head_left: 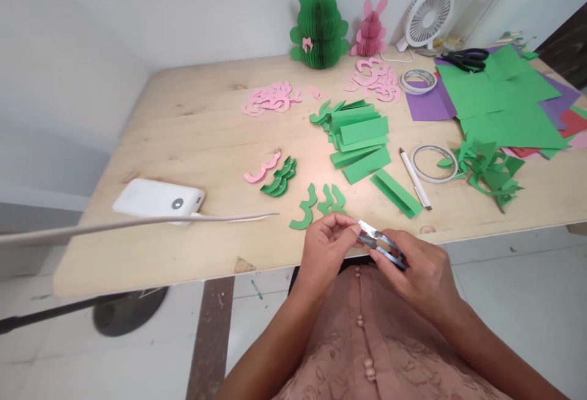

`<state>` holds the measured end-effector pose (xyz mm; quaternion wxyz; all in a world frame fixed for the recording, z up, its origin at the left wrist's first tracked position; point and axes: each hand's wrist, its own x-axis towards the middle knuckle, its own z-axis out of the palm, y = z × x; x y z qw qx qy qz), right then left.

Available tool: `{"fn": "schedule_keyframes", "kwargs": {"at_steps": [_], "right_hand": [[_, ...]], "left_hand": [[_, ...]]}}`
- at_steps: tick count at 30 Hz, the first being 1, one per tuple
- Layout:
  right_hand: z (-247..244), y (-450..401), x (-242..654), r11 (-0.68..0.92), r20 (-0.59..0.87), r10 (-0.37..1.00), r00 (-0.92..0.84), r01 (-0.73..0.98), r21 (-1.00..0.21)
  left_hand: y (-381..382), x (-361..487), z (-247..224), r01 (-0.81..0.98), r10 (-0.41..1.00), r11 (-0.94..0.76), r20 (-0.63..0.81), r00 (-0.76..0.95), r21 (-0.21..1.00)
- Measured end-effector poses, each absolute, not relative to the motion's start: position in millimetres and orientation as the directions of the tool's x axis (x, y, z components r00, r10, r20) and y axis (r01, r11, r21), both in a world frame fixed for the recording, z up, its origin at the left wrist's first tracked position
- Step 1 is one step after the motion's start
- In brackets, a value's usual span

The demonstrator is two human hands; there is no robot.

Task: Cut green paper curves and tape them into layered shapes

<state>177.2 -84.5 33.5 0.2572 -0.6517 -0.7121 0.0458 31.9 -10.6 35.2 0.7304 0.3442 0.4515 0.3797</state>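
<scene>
My right hand is wrapped round small blue-handled snips at the table's front edge. Their silvery blades point left, toward the fingertips of my left hand. The left fingers are pinched together by the blade tips; whatever they hold is too hidden to name. Just beyond my left hand lie wavy green paper pieces. A wavy pink piece and a green folded wavy stack rest farther left. Folded green strips are piled behind my hands, with one separate strip nearer.
A white pen, tape rolls, green scraps, black scissors and paper sheets lie right. Paper rabbits and a fan stand behind. A power bank and blurred cable are left.
</scene>
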Motion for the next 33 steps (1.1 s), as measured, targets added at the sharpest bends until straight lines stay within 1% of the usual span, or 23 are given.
{"fn": "schedule_keyframes", "kwargs": {"at_steps": [7, 11, 14, 18, 25, 30, 33], "right_hand": [[31.8, -84.8, 177.0, 0.170, 0.343, 0.939, -0.031, 0.908, -0.383], [30.4, -85.7, 177.1, 0.162, 0.327, 0.945, -0.019, 0.895, -0.415], [30.6, -86.6, 177.6, 0.123, 0.265, 0.964, 0.011, 0.867, -0.484], [31.2, -87.9, 178.7, 0.051, 0.154, 0.987, 0.045, 0.821, -0.569], [31.1, -89.2, 179.3, 0.017, 0.112, 0.992, 0.061, 0.809, -0.588], [35.2, -87.8, 180.3, -0.085, -0.018, 0.995, 0.097, 0.745, -0.662], [38.3, -86.3, 181.5, -0.151, -0.103, 0.988, 0.111, 0.680, -0.718]], "left_hand": [[-11.7, 34.0, 39.3, -0.244, 0.871, 0.474, -0.409, 0.272, 0.846], [-12.9, 34.7, 39.6, -0.243, 0.881, 0.457, -0.396, 0.260, 0.856], [-13.7, 34.9, 39.3, -0.239, 0.885, 0.449, -0.390, 0.255, 0.861], [-14.0, 35.2, 39.4, -0.266, 0.872, 0.476, -0.409, 0.270, 0.838], [-14.3, 34.5, 37.3, -0.294, 0.861, 0.493, -0.412, 0.296, 0.819], [-13.5, 33.6, 35.0, -0.318, 0.858, 0.502, -0.418, 0.298, 0.805], [-12.7, 32.5, 35.9, -0.328, 0.839, 0.533, -0.434, 0.329, 0.780]]}}
